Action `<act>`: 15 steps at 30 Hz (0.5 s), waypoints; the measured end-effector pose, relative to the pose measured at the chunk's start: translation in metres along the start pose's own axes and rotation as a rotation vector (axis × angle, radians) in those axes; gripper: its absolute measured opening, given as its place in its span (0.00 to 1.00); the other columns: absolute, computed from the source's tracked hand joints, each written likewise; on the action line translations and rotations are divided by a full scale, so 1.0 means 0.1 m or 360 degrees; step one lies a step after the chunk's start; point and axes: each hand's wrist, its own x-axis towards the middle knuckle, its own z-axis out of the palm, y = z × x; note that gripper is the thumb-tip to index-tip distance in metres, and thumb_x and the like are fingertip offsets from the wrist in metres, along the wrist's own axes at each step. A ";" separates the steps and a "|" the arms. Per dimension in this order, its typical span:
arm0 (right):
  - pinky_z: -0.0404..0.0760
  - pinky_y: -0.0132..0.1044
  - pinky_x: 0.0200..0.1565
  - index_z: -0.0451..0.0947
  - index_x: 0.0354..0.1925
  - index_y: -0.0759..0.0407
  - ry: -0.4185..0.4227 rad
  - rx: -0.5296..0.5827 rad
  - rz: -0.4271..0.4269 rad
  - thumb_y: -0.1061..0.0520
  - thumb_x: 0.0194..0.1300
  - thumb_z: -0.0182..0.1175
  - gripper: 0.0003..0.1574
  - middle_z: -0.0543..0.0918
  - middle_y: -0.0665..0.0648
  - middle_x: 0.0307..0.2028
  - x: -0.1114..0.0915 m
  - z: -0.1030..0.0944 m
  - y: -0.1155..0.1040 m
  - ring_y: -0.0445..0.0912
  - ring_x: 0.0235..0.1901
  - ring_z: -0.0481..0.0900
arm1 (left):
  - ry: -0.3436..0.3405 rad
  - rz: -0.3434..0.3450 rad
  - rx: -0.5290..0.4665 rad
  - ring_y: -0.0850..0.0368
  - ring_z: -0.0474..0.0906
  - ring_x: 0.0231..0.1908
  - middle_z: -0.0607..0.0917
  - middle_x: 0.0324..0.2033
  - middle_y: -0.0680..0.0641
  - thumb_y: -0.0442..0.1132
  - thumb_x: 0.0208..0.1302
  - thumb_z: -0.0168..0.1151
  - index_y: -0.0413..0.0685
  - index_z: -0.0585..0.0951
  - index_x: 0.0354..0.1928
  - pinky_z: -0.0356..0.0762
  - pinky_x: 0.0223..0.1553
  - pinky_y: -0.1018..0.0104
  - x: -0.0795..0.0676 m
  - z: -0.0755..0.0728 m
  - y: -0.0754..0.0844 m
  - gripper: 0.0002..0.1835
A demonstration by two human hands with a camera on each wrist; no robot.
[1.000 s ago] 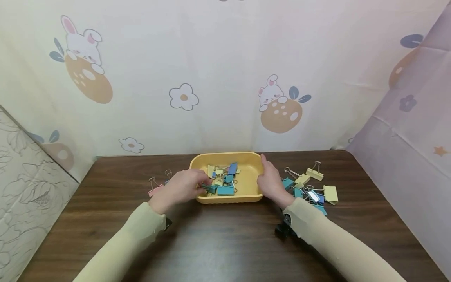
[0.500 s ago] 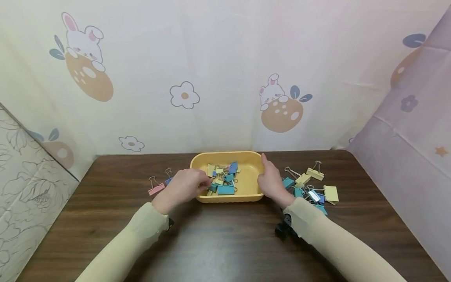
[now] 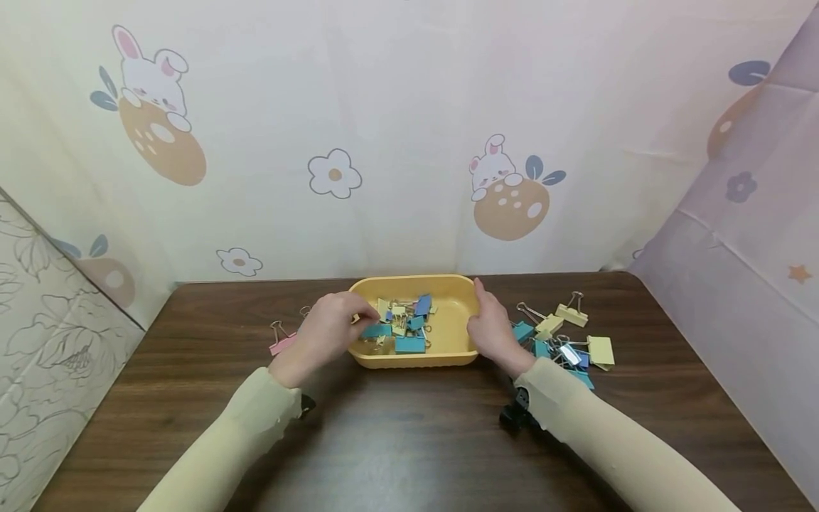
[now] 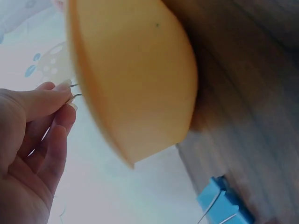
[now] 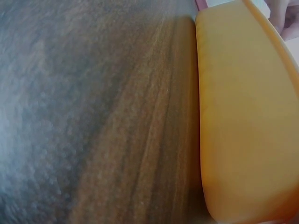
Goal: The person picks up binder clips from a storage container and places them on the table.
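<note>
In the head view, my left hand [image 3: 333, 323] is over the left end of a yellow tray [image 3: 419, 361]. Thumb and fingertips pinch the wire handles of a teal binder clip [image 3: 376, 331]; the left wrist view shows these wire handles [image 4: 74, 95] at the fingertips, with the clip's body hidden behind the tray wall. Several more clips lie in the tray, among them a teal binder clip [image 3: 410, 345] and a blue binder clip [image 3: 423, 306]. My right hand [image 3: 494, 328] holds the tray's right end at the rim.
Right of the tray lies a loose pile of yellow, teal and blue binder clips [image 3: 569, 353]. A pink binder clip [image 3: 282, 344] lies left of it, partly behind my left hand. Everything stands on a dark wooden table [image 3: 397, 441], with a patterned curtain [image 3: 397, 235] behind.
My left hand has come up a little from low in the tray's left end, and the teal binder clip now shows below its fingertips. The right hand keeps its place.
</note>
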 end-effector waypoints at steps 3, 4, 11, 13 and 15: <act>0.58 0.56 0.68 0.40 0.78 0.64 -0.0002 0.0006 0.0006 0.73 0.61 0.42 0.49 0.56 0.71 0.73 0.01 0.00 0.00 0.60 0.70 0.59 | 0.0075 -0.0017 0.0005 0.60 0.81 0.33 0.87 0.30 0.55 0.30 0.53 0.75 0.50 0.90 0.32 0.81 0.38 0.62 -0.01 -0.08 0.01 0.07; 0.58 0.56 0.68 0.40 0.78 0.64 -0.0005 0.0010 0.0011 0.73 0.61 0.42 0.49 0.55 0.71 0.73 0.01 0.01 0.00 0.60 0.70 0.59 | 0.0096 -0.0021 -0.0001 0.60 0.81 0.33 0.87 0.30 0.55 0.30 0.53 0.75 0.50 0.90 0.32 0.81 0.38 0.62 -0.02 -0.10 0.01 0.07; 0.59 0.56 0.68 0.39 0.78 0.64 -0.0008 0.0009 0.0020 0.73 0.62 0.43 0.49 0.55 0.71 0.73 0.02 0.01 0.00 0.59 0.69 0.60 | 0.0229 0.0004 -0.0055 0.60 0.81 0.31 0.87 0.29 0.53 0.28 0.52 0.75 0.48 0.89 0.32 0.81 0.35 0.64 -0.09 -0.25 0.01 0.07; 0.59 0.56 0.68 0.40 0.78 0.64 -0.0002 0.0007 0.0019 0.73 0.62 0.43 0.49 0.56 0.71 0.72 0.02 0.01 0.00 0.59 0.69 0.60 | 0.0259 0.0009 -0.0064 0.60 0.81 0.31 0.87 0.29 0.53 0.28 0.52 0.75 0.47 0.89 0.31 0.81 0.34 0.64 -0.11 -0.28 0.00 0.07; 0.60 0.56 0.68 0.40 0.78 0.64 0.0003 0.0010 0.0022 0.73 0.62 0.43 0.49 0.56 0.71 0.72 0.02 0.01 0.00 0.59 0.69 0.60 | 0.0277 0.0011 -0.0066 0.60 0.81 0.31 0.87 0.29 0.53 0.27 0.52 0.75 0.47 0.89 0.31 0.81 0.34 0.64 -0.12 -0.30 -0.01 0.08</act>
